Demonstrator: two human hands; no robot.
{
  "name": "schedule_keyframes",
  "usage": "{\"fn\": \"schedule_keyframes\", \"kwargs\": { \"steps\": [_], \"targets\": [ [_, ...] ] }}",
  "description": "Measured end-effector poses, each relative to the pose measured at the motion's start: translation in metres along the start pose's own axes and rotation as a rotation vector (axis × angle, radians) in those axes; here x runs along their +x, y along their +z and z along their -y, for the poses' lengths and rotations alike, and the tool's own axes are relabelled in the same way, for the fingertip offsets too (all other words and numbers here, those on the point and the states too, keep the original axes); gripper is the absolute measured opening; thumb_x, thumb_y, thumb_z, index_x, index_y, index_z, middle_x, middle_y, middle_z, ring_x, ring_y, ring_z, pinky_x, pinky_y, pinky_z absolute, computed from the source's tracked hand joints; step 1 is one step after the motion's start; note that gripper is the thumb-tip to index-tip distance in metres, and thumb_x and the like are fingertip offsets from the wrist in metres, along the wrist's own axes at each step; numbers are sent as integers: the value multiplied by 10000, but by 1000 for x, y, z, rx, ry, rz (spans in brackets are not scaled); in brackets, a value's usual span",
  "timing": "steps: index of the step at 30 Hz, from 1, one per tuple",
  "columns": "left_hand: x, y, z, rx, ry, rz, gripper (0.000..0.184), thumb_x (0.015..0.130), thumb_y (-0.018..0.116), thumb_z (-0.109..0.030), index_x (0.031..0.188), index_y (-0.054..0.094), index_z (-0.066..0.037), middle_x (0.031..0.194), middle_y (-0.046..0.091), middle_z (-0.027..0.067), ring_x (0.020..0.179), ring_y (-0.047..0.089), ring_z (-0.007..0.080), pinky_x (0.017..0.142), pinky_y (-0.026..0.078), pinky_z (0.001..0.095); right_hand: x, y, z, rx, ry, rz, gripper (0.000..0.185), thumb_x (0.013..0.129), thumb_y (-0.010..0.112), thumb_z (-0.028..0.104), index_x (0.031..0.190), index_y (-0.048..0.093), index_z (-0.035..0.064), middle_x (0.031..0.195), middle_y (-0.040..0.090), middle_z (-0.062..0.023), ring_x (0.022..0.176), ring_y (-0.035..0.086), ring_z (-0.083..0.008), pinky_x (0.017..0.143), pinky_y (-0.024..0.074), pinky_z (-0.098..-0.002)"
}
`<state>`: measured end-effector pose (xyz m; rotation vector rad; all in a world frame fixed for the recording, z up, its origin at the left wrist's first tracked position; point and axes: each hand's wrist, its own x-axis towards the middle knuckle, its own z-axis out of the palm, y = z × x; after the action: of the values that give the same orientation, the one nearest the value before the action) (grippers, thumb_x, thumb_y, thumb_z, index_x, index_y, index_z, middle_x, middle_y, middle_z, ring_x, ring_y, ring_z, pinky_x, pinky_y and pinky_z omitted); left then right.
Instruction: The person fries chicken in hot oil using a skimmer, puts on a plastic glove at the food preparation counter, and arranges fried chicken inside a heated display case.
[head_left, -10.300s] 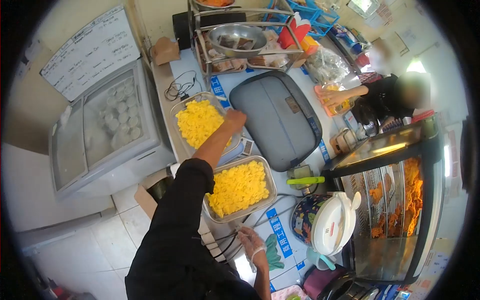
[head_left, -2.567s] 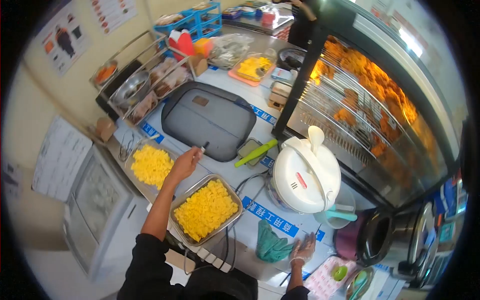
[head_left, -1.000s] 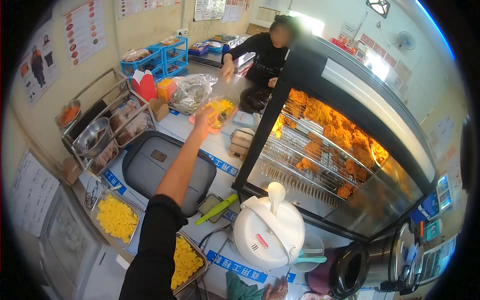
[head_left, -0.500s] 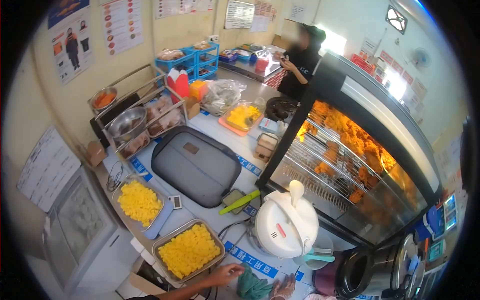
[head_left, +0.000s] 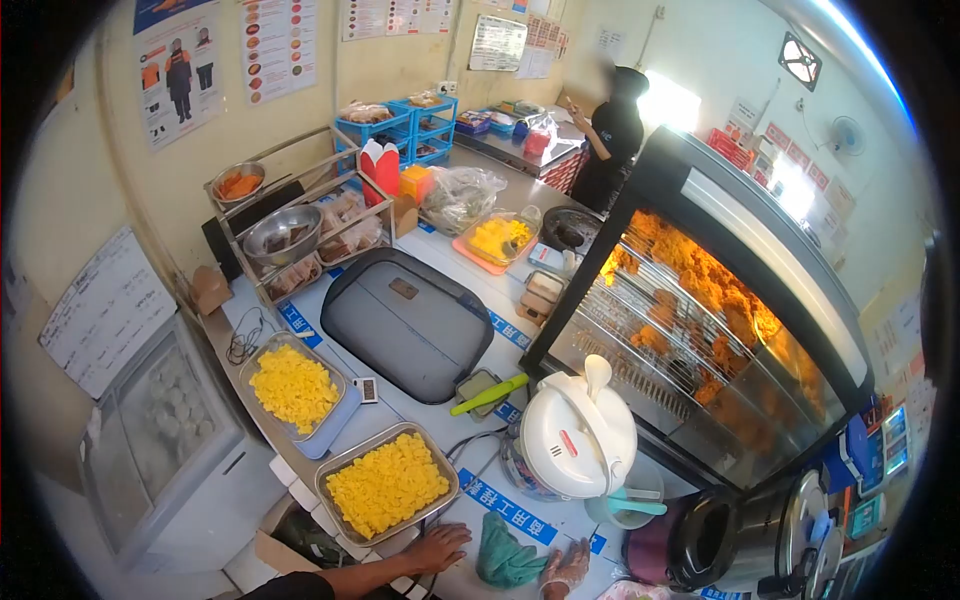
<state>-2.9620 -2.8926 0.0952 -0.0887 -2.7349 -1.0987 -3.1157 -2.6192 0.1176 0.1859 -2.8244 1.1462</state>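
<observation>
Since the frame a second ago, our left hand (head_left: 438,548) has come back from the clear container of yellow food (head_left: 500,238) to the near edge of the white counter (head_left: 400,408). It lies palm down just beside a rectangular metal tray heaped with yellow pieces (head_left: 388,485), its fingers extended loosely and pinching nothing we can see; we cannot tell if it touches the rim. Our right hand, in a clear plastic glove (head_left: 566,566), rests on the counter with its fingers spread, the glove presumably there to keep skin off food. A crumpled green cloth (head_left: 508,552) lies between the two, probably left there to be within easy reach of both. Beyond the tray, a second metal tray of yellow pieces (head_left: 294,387) sits on a flat blue-grey platform (head_left: 340,424), apparently a scale, placed so its small display (head_left: 367,390) shows alongside.
</observation>
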Motion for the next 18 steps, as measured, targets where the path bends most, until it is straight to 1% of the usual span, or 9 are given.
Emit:
{"fn": "schedule_keyframes", "kwargs": {
  "steps": [1, 2, 5, 7, 10, 13, 15, 17, 18],
  "targets": [
    [0, 1, 3, 21, 15, 11, 398, 984, 553, -300, 1279, 549, -33, 1342, 528, 136, 1315, 454, 310, 1091, 353, 453, -1, 7, -10, 247, 112, -7, 611, 819, 626, 123, 1370, 449, -72, 1442, 442, -225, 1320, 450, -374, 1099, 375, -418],
    [1, 3, 4, 41, 30, 23, 396, 987, 543, -303, 1275, 550, -30, 1345, 527, 135, 1315, 453, 306, 1092, 352, 450, 0, 10, -21, 247, 115, -14, 611, 819, 626, 123, 1370, 449, -72, 1442, 442, -225, 1320, 450, -374, 1099, 375, -418],
    [16, -3, 4, -4, -20, 77, 360, 976, 556, -272, 1246, 562, -33, 1323, 535, 133, 1294, 461, 306, 1076, 368, 453, -1, 12, -41, -39, -53, 65, 704, 813, 599, 31, 1459, 326, -35, 1441, 431, -194, 1350, 430, -329, 1128, 359, -397],
    [34, -2, 5, 15, -4, 39, 342, 968, 564, -256, 1226, 571, -33, 1307, 540, 132, 1277, 469, 310, 1064, 379, 453, -2, 13, -31, 212, 92, 37, 765, 802, 537, -54, 1511, 262, 33, 1425, 435, -154, 1299, 479, -301, 1081, 418, -394],
    [67, 12, 12, 66, 22, -33, 319, 954, 577, -231, 1199, 580, -27, 1282, 546, 134, 1248, 483, 321, 1045, 397, 454, -1, 16, -27, 364, 201, 21, 776, 800, 555, -49, 1512, 260, 36, 1450, 415, -145, 1316, 464, -295, 1094, 403, -390],
    [85, 18, 22, 75, 12, -71, 315, 949, 577, -217, 1186, 581, -10, 1272, 543, 145, 1236, 489, 333, 1047, 403, 454, -1, 10, -25, 218, 124, 54, 783, 797, 557, -57, 1513, 255, 35, 1471, 398, -143, 1334, 449, -297, 1109, 388, -387],
    [93, 20, 22, 44, -11, -76, 314, 950, 571, -213, 1181, 581, 1, 1271, 540, 153, 1237, 488, 338, 1056, 401, 454, -1, 12, -21, 272, 151, 47, 782, 796, 563, -54, 1510, 256, 32, 1475, 397, -144, 1338, 447, -298, 1115, 384, -387],
    [94, 20, 17, 107, 19, -162, 307, 957, 551, -201, 1169, 582, 19, 1255, 538, 173, 1247, 481, 337, 1082, 388, 448, 1, 7, -22, 326, 185, 49, 782, 795, 569, -51, 1508, 257, 28, 1478, 396, -144, 1341, 445, -298, 1121, 379, -386],
    [96, 17, 14, 71, -7, -172, 297, 918, 567, -176, 1142, 584, 19, 1224, 539, 183, 1251, 478, 340, 1097, 379, 446, 3, 4, -13, 280, 200, 61, 782, 793, 567, -54, 1506, 260, 29, 1479, 394, -145, 1344, 442, -298, 1122, 379, -386]
  ]
}}
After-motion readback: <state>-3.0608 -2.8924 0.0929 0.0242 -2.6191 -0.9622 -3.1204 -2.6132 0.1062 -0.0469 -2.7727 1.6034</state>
